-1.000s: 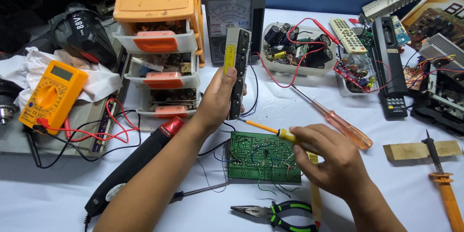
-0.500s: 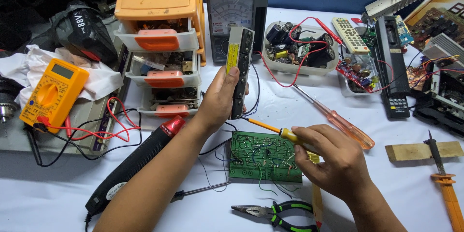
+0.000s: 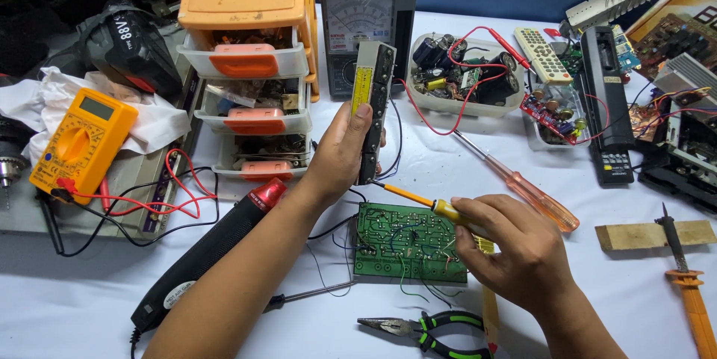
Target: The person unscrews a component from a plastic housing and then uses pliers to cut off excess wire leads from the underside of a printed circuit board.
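Note:
My left hand (image 3: 337,156) grips a long narrow grey module (image 3: 372,109) with a yellow strip, held upright above the table. My right hand (image 3: 515,243) holds a yellow-handled tool (image 3: 441,208); its thin orange shaft points left toward the module's lower end. A green circuit board (image 3: 407,243) lies flat between my hands, with thin wires running from it. An orange-handled screwdriver (image 3: 526,191) lies just beyond my right hand.
An orange drawer cabinet (image 3: 250,67), an analog meter (image 3: 366,19) and a tub of parts (image 3: 463,75) stand behind. A yellow multimeter (image 3: 78,142) sits left. A black hot-air tool (image 3: 205,254) and green-handled pliers (image 3: 429,327) lie near the front; remotes and boards crowd the right.
Both hands hold almost still. The view has shifted slightly, with no clear change to the module, tool or board.

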